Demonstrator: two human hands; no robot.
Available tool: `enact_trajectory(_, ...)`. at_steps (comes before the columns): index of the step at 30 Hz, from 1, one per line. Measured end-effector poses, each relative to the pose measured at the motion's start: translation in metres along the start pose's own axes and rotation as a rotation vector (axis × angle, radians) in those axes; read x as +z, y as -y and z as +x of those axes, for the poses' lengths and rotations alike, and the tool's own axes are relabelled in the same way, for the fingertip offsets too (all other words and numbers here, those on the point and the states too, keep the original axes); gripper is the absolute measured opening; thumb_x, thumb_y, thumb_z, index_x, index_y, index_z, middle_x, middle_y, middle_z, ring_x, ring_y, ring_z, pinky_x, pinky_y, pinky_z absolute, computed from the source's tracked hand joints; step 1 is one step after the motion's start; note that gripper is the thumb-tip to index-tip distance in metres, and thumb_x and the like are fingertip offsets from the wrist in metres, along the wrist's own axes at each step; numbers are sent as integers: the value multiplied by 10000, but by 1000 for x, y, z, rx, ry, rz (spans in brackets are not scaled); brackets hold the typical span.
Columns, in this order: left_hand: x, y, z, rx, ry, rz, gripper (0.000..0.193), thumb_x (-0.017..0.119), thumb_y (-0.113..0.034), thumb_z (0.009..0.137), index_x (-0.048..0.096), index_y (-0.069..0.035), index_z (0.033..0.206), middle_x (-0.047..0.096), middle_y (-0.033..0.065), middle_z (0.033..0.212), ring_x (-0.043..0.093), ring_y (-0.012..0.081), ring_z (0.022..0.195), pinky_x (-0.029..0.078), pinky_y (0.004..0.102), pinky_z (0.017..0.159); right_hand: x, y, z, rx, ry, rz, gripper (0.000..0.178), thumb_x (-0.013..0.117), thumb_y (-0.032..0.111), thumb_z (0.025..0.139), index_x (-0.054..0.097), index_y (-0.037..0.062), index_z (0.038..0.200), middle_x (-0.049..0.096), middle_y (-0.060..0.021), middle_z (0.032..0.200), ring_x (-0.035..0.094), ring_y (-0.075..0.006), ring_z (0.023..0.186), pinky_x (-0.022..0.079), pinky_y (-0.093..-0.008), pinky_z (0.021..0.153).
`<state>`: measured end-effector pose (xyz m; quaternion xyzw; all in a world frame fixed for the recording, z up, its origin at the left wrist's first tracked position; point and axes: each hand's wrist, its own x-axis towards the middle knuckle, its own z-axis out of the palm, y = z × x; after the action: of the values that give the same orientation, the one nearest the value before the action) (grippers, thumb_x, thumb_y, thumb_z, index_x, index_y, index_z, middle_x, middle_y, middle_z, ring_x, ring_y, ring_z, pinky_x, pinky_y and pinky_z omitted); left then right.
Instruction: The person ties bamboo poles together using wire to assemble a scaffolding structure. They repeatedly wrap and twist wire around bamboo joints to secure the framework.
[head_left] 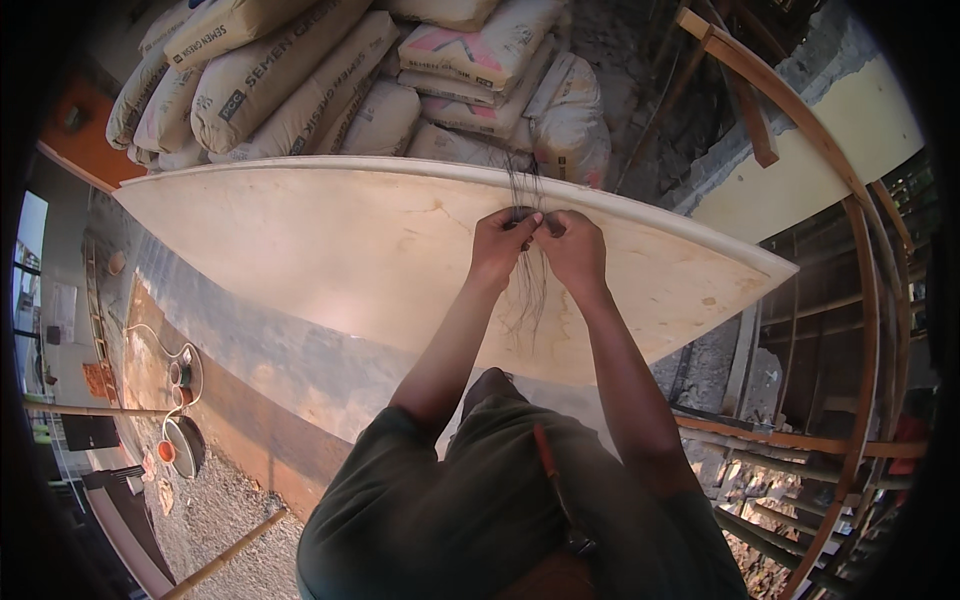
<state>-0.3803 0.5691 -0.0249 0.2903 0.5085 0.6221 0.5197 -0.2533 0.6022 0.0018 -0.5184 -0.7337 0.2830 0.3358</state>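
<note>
My left hand point(500, 245) and my right hand point(577, 248) are close together in front of me, with their fingers pinched around a bundle of thin dark wires point(528, 300). Loose wire ends stick up above the fingers and hang down below them. Just where the fingertips meet, the grip is partly hidden. Behind the hands is a large pale board point(320, 245), stained in places, whose thick far edge runs across the view. A red-handled tool point(546, 455) rests against my dark clothing at the waist.
Stacked paper cement bags point(290, 80) are piled beyond the board. Wooden beams point(868, 300) form a frame on the right. At left are a round pan point(184, 446), small containers, a pale hose point(200, 375) and a bamboo pole point(230, 552) over gravelly ground.
</note>
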Motion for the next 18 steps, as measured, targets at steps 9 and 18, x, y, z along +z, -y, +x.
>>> enact_trajectory(9,-4,0,3,28,30,-50,112,671,-106,931,697,2,922,675,19,792,534,68,649,441,240,609,-9,17,-5,96,17,-68,252,669,272,880,652,23,850,728,-132,844,714,-288,772,545,-367,718)
enact_trajectory(18,7,10,3,120,-20,-73,169,492,-184,1040,480,-59,927,485,-26,700,468,70,617,418,262,601,-103,-20,-4,414,-221,1375,99,453,140,1042,532,82,1052,458,9,748,364,-75,595,322,-231,531)
